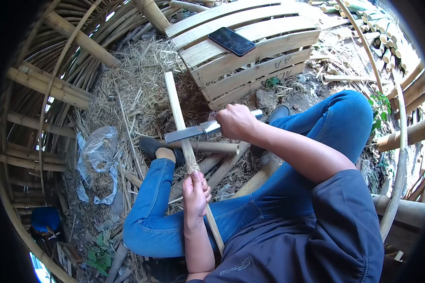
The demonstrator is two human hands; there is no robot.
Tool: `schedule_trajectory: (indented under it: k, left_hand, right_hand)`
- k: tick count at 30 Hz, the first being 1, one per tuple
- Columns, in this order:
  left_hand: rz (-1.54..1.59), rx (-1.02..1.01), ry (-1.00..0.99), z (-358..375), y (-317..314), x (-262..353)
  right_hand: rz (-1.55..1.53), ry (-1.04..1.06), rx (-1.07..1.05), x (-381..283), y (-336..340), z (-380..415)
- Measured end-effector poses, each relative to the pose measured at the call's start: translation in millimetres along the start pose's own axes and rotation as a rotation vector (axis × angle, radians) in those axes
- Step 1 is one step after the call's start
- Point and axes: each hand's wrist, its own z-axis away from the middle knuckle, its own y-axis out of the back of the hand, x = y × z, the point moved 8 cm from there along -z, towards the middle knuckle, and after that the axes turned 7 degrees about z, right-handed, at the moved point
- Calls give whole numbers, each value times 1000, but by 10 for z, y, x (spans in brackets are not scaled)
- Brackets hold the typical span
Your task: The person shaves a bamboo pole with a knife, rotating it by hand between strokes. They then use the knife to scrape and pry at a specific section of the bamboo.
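My left hand (196,193) is wrapped round a long pale bamboo strip (175,101), just below a knot with a frayed, shaved patch. The strip slants from near my waist up toward the wooden crate. My right hand (236,122) is closed on the silvery handle of a broad-bladed knife (184,134). Its blade lies across the strip a little above my left hand, overlapping it in this view. Part of the handle sticks out beyond my right fist.
A slatted wooden crate (250,68) stands ahead with a phone (232,41) on top. Bamboo poles (217,147) lie between my legs, among shavings (127,78). A clear plastic bag (99,151) sits at left. Cut bamboo (378,28) is piled at upper right.
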Motion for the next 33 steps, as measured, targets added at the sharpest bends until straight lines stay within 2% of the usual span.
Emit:
schedule_trajectory:
  k: [4,7,10,12,15,18,20,23,24,27,33]
  left_hand:
    - [-29,10,6,12,-67,-45]
    - [-15,16,10,17,-57,-32]
    - [-41,-3,27,51,-62,-54]
    - [-52,-17,38,60,-96,-66]
    - [-52,-15,27,50,-123,-47]
    - [-40,24,-27,12,-56,-8]
    - [-24,53,-46,-4,24,40]
    - [-1,90,-30,-5,71,73]
    - [1,99,-26,-2,74,83]
    - [-2,99,-18,3,71,88]
    - [-78,52,-61,39,17,43]
  right_hand:
    - [75,-48,-15,227,106,-143]
    - [53,-16,79,225,83,-152]
    - [66,-103,21,322,139,-154]
    - [94,-205,91,518,245,-194]
    - [120,-183,94,605,395,-200]
    - [-68,-233,43,483,294,-84]
    - [-189,-145,-1,275,207,4]
    - [-152,50,-125,-26,-14,82]
    - [-168,136,-108,-153,-35,96]
    - [-170,168,-238,-310,-194,184]
    - [-167,86,-309,-291,-311,239]
